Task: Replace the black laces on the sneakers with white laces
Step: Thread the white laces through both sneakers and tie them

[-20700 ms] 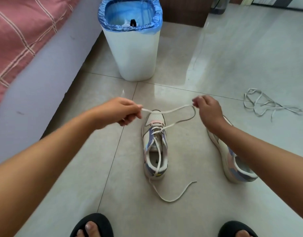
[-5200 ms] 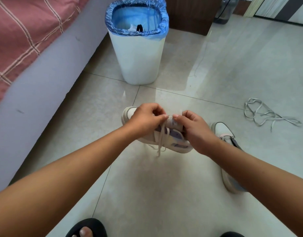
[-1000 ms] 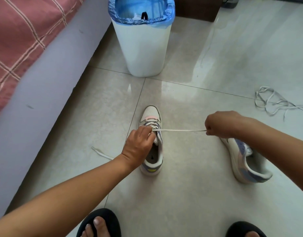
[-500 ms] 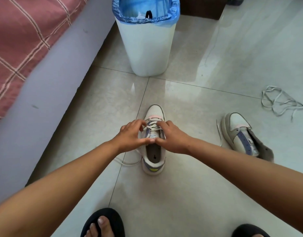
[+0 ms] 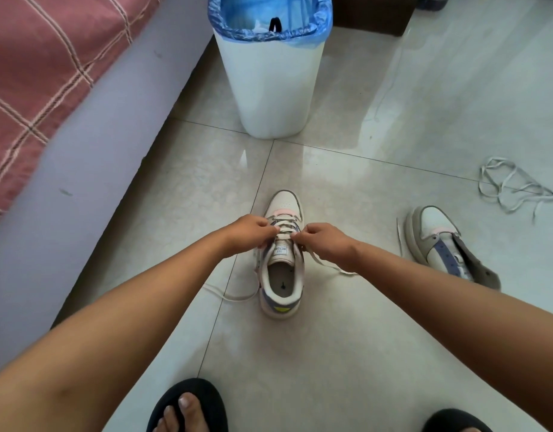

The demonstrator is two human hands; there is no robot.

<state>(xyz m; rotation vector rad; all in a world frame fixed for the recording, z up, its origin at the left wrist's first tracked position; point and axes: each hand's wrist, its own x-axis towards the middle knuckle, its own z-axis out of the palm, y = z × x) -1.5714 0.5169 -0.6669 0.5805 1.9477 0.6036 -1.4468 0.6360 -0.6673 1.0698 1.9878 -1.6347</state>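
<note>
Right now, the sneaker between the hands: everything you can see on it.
The sneaker stands upright on the tile floor, toe toward the white bin, heel toward the person. Off-white upper that looks like leather, pink band behind the toe cap, blue-purple side panels, yellow heel tab, printed tongue label. A white lace crosses the front eyelets; its loose ends trail on the floor at both sides. The left hand and right hand pinch the lace at the upper eyelets.
</note>
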